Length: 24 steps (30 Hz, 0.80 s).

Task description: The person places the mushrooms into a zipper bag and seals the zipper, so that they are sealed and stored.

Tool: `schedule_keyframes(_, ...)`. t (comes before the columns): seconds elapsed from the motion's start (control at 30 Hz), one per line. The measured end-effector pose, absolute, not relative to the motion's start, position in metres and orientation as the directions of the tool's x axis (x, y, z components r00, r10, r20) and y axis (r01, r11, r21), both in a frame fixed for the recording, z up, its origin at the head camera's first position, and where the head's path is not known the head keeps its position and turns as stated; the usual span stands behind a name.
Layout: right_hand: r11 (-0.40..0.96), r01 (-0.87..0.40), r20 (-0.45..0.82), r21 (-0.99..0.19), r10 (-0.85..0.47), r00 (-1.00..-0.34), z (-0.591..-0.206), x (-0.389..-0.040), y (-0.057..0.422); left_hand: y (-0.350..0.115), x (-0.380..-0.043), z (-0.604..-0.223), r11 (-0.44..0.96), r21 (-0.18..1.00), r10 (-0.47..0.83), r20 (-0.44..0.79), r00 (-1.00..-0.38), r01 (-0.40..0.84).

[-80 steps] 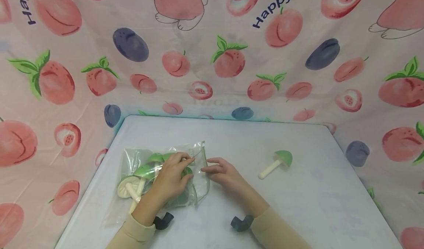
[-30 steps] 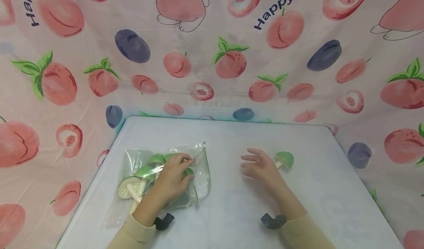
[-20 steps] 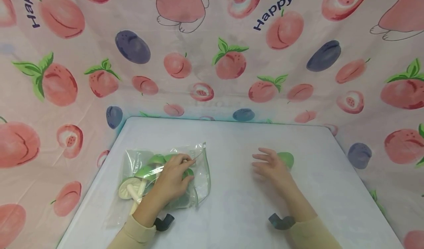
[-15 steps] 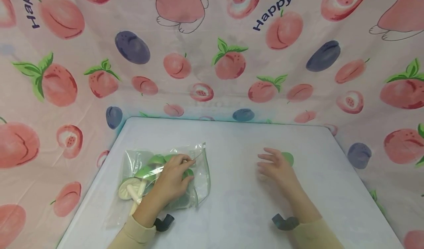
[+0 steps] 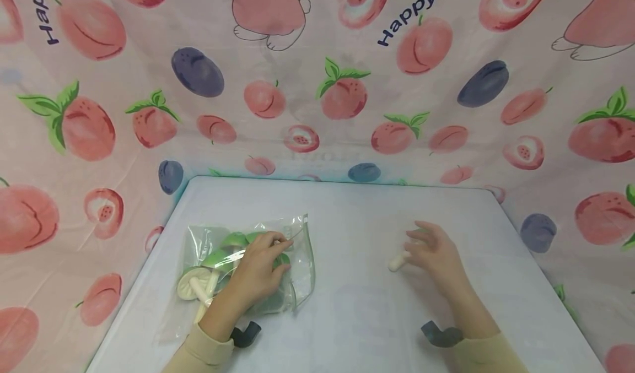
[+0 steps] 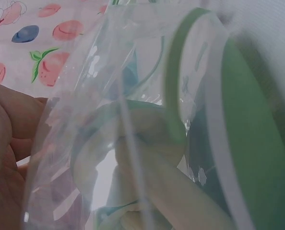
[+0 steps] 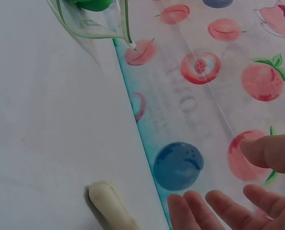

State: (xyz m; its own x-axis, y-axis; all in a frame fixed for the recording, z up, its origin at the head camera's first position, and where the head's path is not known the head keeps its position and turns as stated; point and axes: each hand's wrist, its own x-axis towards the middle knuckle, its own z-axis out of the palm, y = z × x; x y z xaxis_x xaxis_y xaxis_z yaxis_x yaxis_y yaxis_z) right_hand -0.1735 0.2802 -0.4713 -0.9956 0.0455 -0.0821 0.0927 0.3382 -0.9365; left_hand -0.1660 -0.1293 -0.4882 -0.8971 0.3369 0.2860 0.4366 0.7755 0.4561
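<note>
My left hand [image 5: 263, 263] grips the upper film of a clear zip bag [image 5: 303, 268] lying on the left of the table. Inside the bag are several toy mushrooms [image 5: 194, 282] with green caps and cream stems. Close up in the left wrist view, the bag's green-edged mouth [image 6: 173, 72] gapes, with a pale mushroom stem [image 6: 181, 191] behind the film. Over at the right, my right hand [image 5: 436, 257] hovers above a single toy mushroom [image 5: 397, 263]; its cap is hidden by the hand and its stem end sticks out. The right fingers [image 7: 195, 211] are spread, holding nothing.
A white table [image 5: 347, 318] carries everything. Behind and beside it hangs a pink cloth [image 5: 317, 48] printed with fruit. A dark strap piece [image 5: 245, 333] shows at the left wrist, and another [image 5: 441, 334] at the right.
My right hand has left the bag's mouth and moved right, over the lone mushroom, which it now largely covers. The left hand and the bag have stayed in place.
</note>
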Motion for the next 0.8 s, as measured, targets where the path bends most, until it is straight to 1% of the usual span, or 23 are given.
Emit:
schedule_keyframes(0.1, 0.333, 0.126, -0.108, -0.934, 0.072, -0.992, -0.471, -0.174, 0.286, -0.129, -0.166, -0.488, 0.775, 0.456, 0.337, 0.287, -0.897, 0.437)
schedule_keyframes(0.27, 0.371, 0.175, -0.14, -0.912, 0.119, -0.983, -0.472, -0.177, 0.296, -0.129, -0.166, -0.489, 0.775, 0.454, 0.337, 0.293, -0.895, 0.44)
schedule_keyframes(0.5, 0.453, 0.16, -0.098, -0.877, 0.158, -0.983, -0.472, -0.176, 0.307, -0.13, -0.167, -0.49, 0.774, 0.449, 0.34, 0.301, -0.891, 0.447)
schedule_keyframes(0.67, 0.49, 0.147, -0.064, -0.859, 0.182, -0.981, -0.471, -0.174, 0.314, -0.13, -0.167, -0.49, 0.771, 0.446, 0.344, 0.308, -0.887, 0.454)
schedule_keyframes(0.8, 0.502, 0.155, -0.062, -0.851, 0.197, -0.978, -0.47, -0.174, 0.319, -0.13, -0.168, -0.491, 0.77, 0.447, 0.346, 0.305, -0.887, 0.454)
